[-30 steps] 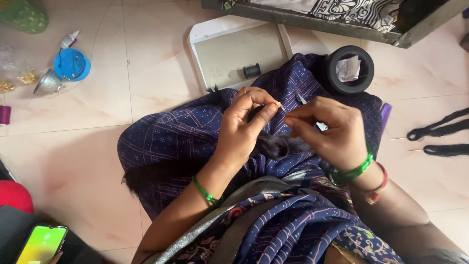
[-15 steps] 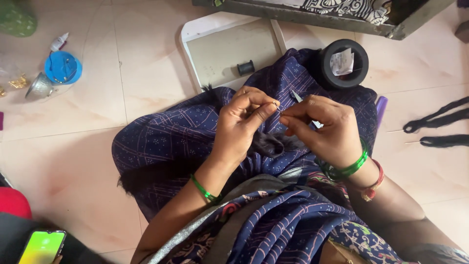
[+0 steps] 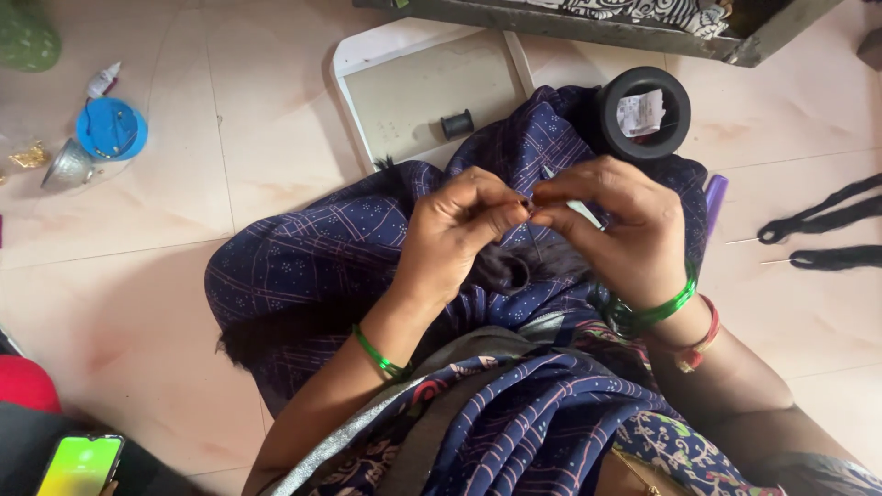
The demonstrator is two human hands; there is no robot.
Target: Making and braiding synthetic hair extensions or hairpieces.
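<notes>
Hands meet at fingertips above my lap, over the dark blue patterned cloth [image 3: 303, 266] draped across my knees. My left hand [image 3: 459, 230] is pinched shut, thumb against forefinger, on something too fine to identify. My right hand [image 3: 611, 225] is likewise closed in a pinch and grips a thin pale tool [image 3: 581, 209], which slants out under the fingers. A tuft of black hair [image 3: 505, 271] lies on the cloth just below both hands. On the tiled floor [image 3: 138, 303] beyond my knees: a white tray [image 3: 413, 92] holding a small dark spool [image 3: 457, 123], and a black ring-shaped roll [image 3: 643, 112] touching the cloth's far edge. Black hair strands [image 3: 822, 234] lie well off to my right; a blue lid [image 3: 112, 129] is far left.
</notes>
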